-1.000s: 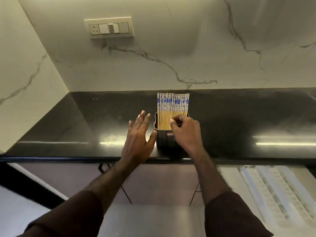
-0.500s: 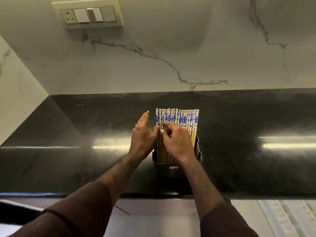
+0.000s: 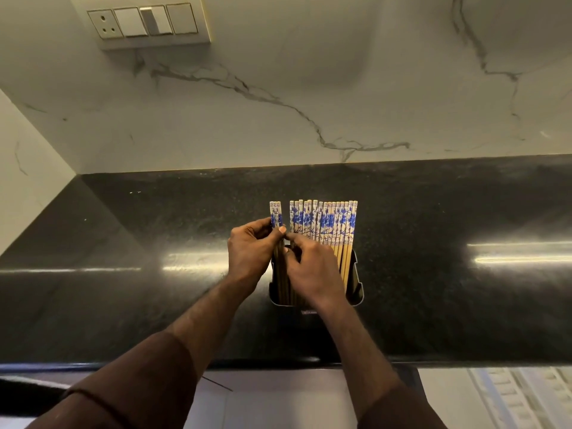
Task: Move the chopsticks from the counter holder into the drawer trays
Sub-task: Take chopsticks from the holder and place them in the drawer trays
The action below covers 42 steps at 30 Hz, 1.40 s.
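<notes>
A black holder (image 3: 356,286) stands on the dark counter (image 3: 123,274), filled with several bamboo chopsticks (image 3: 328,224) that have blue and white patterned tops. My left hand (image 3: 252,252) pinches a pair of chopsticks (image 3: 275,213) pulled to the left, apart from the row, their lower ends still inside the holder. My right hand (image 3: 312,270) rests on the remaining chopsticks, fingers curled against them at mid-height. Part of the holder's front is hidden by my right wrist.
A marble backsplash rises behind the counter, with a switch and socket panel (image 3: 142,23) at the upper left. White drawer trays (image 3: 520,397) show below the counter edge at the lower right. A side wall closes the left end.
The view has come closer. My left hand has closed on a pair of chopsticks and drawn them left, opening a gap in the row. My right hand stays on the rest.
</notes>
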Each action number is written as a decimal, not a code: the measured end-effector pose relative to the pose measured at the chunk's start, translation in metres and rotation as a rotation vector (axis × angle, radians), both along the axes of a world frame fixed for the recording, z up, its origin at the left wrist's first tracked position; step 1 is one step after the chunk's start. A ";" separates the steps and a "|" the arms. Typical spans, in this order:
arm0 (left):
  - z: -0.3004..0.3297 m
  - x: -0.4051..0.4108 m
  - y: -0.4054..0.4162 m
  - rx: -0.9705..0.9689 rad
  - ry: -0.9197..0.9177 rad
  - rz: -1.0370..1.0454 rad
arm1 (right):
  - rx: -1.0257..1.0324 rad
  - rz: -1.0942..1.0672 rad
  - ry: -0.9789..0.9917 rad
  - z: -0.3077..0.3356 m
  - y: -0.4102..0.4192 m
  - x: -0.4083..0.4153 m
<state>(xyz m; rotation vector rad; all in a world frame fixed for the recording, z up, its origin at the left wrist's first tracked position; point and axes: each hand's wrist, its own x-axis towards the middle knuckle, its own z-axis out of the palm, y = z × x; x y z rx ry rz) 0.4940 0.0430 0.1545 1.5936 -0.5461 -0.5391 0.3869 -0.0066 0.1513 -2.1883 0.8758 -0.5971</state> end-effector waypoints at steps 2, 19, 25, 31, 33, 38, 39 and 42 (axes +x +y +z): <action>0.003 0.000 0.002 -0.008 0.025 -0.006 | -0.002 0.001 -0.001 0.001 0.000 -0.001; 0.150 -0.066 0.079 -0.220 -0.499 -0.113 | 0.035 0.080 -0.258 0.060 0.058 -0.064; 0.169 -0.140 0.135 -0.276 -0.441 -0.198 | -0.001 -0.026 -0.335 0.068 0.113 -0.135; 0.147 -0.213 0.166 -0.247 -0.161 -0.278 | 0.245 0.050 -0.279 0.049 0.151 -0.239; 0.135 -0.236 0.165 -0.212 -0.042 -0.297 | 0.345 0.062 -0.246 0.043 0.153 -0.275; 0.104 -0.297 0.139 -0.091 0.082 -0.369 | 0.448 -0.023 -0.120 0.030 0.134 -0.356; 0.097 -0.309 0.130 -0.067 0.095 -0.385 | 0.441 -0.043 -0.086 0.026 0.125 -0.371; 0.074 -0.345 0.095 -0.018 0.142 -0.415 | 0.437 -0.092 -0.001 0.011 0.093 -0.413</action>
